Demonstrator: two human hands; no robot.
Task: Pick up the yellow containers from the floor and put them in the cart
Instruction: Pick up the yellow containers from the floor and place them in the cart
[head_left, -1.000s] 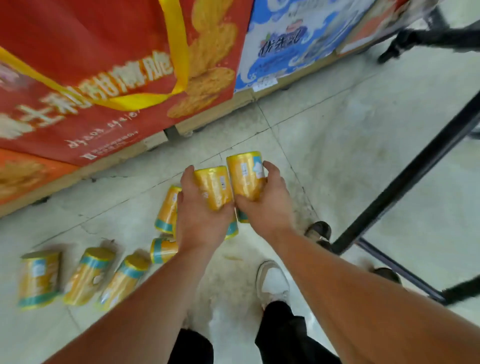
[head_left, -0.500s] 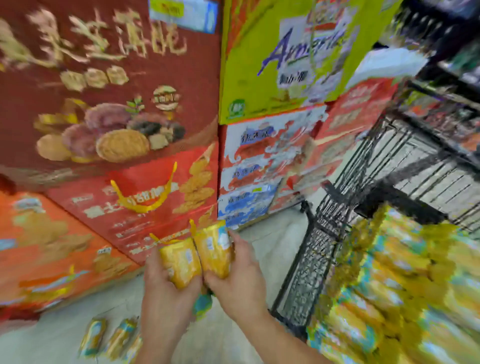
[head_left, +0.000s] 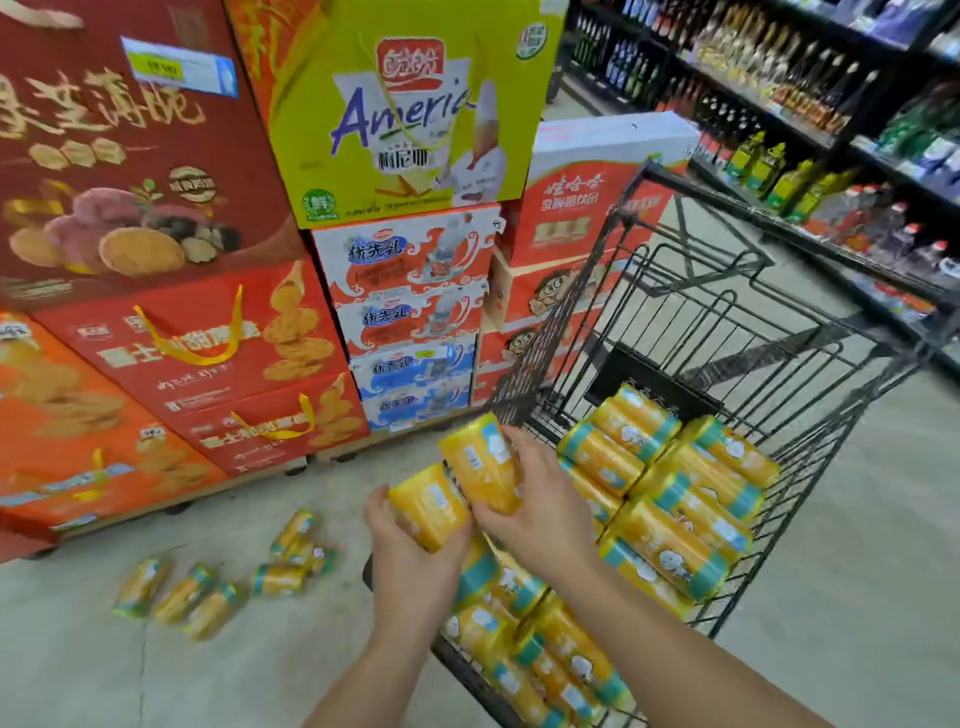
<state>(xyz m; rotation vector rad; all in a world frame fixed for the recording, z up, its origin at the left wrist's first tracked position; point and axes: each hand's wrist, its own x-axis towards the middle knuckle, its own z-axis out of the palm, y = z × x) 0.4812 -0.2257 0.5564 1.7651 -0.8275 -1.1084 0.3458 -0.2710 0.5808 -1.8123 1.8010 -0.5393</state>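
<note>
My left hand (head_left: 415, 566) grips a yellow container (head_left: 428, 506) with a teal band. My right hand (head_left: 540, 509) grips a second yellow container (head_left: 485, 460), tilted against the first. Both are held at the left rim of the black wire cart (head_left: 779, 332), just above its near corner. Inside the cart lie several more yellow containers (head_left: 675, 519) on their sides. Several yellow containers (head_left: 208, 592) lie on the floor to the left, below my hands.
Stacked red, orange, yellow and white cartons (head_left: 410, 130) form a wall on the left, close to the cart. Shelves of bottles (head_left: 810, 124) run along the right side of the aisle. Pale tiled floor (head_left: 857, 545) spreads to the right of the cart.
My view rose from the floor to the cart. Both hands lifted their containers from near the floor up to the cart's left rim.
</note>
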